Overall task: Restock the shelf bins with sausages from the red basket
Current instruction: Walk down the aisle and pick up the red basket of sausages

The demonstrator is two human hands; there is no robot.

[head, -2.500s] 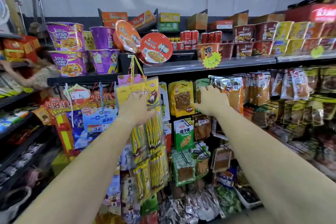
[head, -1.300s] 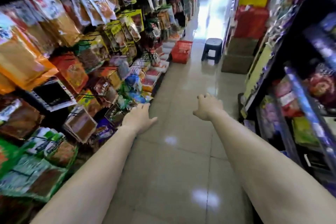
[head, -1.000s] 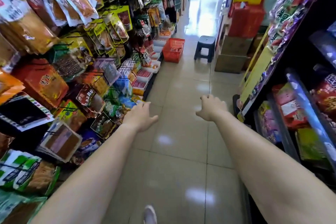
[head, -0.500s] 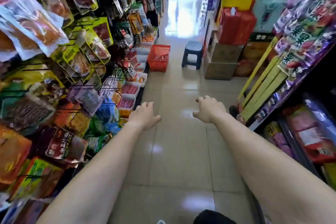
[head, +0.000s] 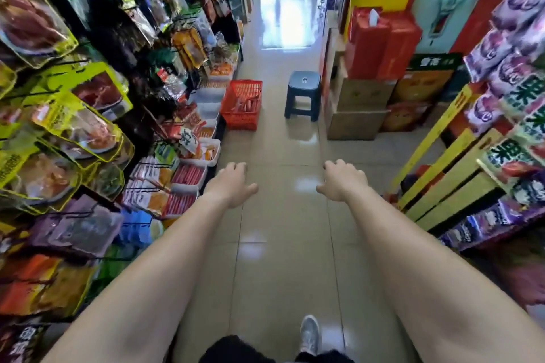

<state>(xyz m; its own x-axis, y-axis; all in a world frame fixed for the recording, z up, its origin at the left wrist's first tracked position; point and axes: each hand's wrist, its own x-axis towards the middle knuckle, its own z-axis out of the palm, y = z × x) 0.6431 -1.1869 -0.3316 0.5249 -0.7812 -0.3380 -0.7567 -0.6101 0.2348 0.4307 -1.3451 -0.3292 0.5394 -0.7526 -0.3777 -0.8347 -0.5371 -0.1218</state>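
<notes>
Arms stretch forward from the near edge, bare to the elbow, with a pale grey shoe (head: 310,334) on the glossy tiled floor (head: 280,244) between them. The left hand (head: 233,186) hangs palm down over the aisle, holding nothing; its fingers (head: 236,166) are loosely curled and slightly apart, the thumb stuck out to the right. The right hand (head: 342,180) matches it, empty, with its knuckles up and the fingers (head: 333,163) drooping in a loose curl.

Just left of the left hand a row of white shelf bins (head: 206,169) runs along the foot of the left shelving. The near ones hold red sausages (head: 188,175) packed side by side in neat rows; farther bins hold orange packets (head: 208,153). Above them hang blurred snack packets (head: 88,127) on black hooks.

Farther up the aisle, on the left, the red basket (head: 241,115) stands on the floor just beside the far bins. It is plastic with lattice walls and an open top, and a few reddish-orange sausages (head: 246,103) lie low inside it, seen over the rim. To its right, apart from it, stands a dark plastic stool (head: 303,94), near stacked cardboard boxes (head: 356,115) topped with red cartons (head: 380,44).
</notes>
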